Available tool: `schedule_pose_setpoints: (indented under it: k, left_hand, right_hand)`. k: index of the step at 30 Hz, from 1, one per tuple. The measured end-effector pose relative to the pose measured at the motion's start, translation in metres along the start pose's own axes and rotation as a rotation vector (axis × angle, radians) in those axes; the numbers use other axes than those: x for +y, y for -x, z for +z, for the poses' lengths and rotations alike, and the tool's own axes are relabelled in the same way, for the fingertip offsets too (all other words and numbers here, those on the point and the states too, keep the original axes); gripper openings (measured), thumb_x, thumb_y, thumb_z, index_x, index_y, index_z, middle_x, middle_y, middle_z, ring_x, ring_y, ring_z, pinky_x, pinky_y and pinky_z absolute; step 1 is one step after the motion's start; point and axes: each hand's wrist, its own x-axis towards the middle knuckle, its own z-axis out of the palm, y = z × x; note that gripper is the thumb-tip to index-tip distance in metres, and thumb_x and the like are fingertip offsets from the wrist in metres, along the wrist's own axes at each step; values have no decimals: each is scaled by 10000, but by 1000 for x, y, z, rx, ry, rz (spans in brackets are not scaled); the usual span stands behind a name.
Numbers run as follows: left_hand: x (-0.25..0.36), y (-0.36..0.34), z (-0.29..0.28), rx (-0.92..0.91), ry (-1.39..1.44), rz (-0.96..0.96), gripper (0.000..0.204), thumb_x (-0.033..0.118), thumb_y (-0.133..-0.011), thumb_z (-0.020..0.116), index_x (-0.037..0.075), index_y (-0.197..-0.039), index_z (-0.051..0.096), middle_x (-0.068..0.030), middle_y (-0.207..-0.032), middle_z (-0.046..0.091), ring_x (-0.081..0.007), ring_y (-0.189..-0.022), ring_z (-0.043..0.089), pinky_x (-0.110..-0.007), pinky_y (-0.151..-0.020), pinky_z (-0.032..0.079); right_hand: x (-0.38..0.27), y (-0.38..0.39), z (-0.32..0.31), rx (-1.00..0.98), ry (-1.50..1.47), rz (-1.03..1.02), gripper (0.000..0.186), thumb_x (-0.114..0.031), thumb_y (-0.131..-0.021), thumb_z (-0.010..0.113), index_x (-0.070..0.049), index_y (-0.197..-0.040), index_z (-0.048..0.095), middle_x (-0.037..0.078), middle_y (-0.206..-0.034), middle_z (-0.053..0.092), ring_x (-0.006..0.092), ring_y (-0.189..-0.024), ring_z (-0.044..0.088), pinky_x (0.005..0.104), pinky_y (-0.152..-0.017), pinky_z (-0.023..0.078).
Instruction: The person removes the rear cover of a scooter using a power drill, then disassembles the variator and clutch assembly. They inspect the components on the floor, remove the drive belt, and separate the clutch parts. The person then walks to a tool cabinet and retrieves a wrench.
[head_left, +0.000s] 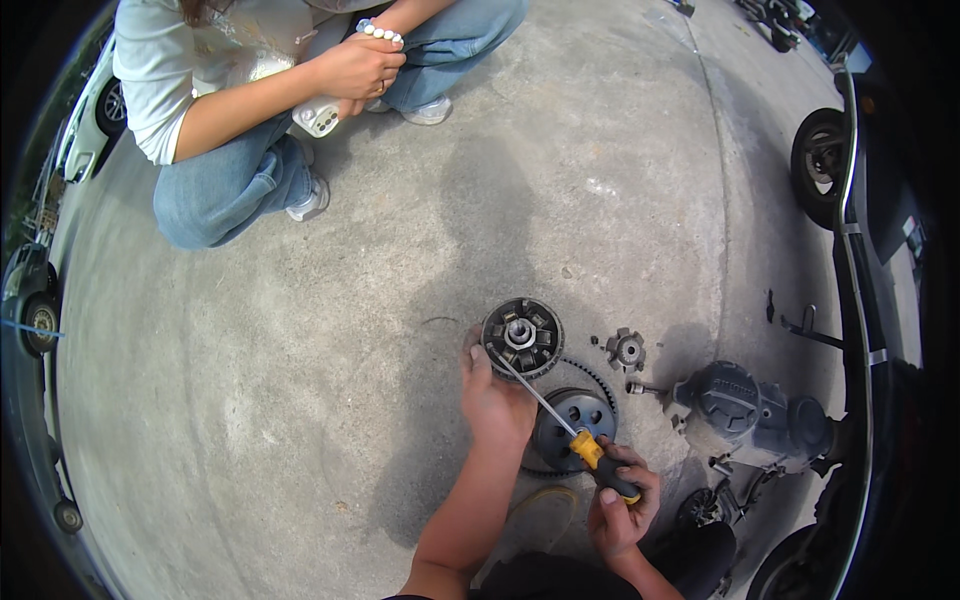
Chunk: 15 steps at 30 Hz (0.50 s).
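Observation:
My left hand (495,398) grips the edge of a round, dark scooter variator (519,334), its open face up, showing a central hub and blocky pieces in a ring. My right hand (628,507) is wrapped round the yellow-and-black handle of a screwdriver (588,450). Its long shaft points up and left, and the tip meets the variator's near-left rim. Just below lies a grey round clutch-like part (556,437) with holes, on the concrete. A toothed black drive belt (598,377) loops around that part; some of the belt is hidden.
A star-shaped metal plate (628,350) and a socket-like piece (640,388) lie to the right. Beyond them is a grey engine casing (730,397) beside a vehicle. More dark parts (705,508) rest near my right knee. Another person (300,100) squats at the upper left, holding a white phone (318,118).

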Motion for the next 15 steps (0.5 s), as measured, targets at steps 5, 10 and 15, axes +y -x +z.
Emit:
schedule_pose_setpoints:
  k: [5,10,15]
  left_hand:
    - [6,3,2,-65,103,-28,389,189,-1079,526,150,-1456,441,-117,-1377,595,-285,-1268,599,-513,-1051,532]
    - [4,9,2,-65,-102,42,600,-60,-914,619,138,-1448,428,-141,-1348,597,-285,-1232,613,-499,-1013,562]
    - [0,7,-2,-133,-96,34,673,-128,-840,589,100,-1450,419,-159,-1341,596,-296,-1216,623,-510,-992,578]
  right_hand:
    - [-7,-7,-17,330,-512,270,369,-66,-898,650,-51,-1255,559,264,-1280,622,452,-1265,592,533,-972,561]
    - [-22,-21,-80,430,-416,62,366,-126,-926,645,-41,-1275,572,227,-1289,629,401,-1241,609,456,-941,589]
    - [-14,-3,-122,570,-377,70,334,-111,-921,637,-42,-1245,594,178,-1294,648,358,-1245,619,465,-991,566]
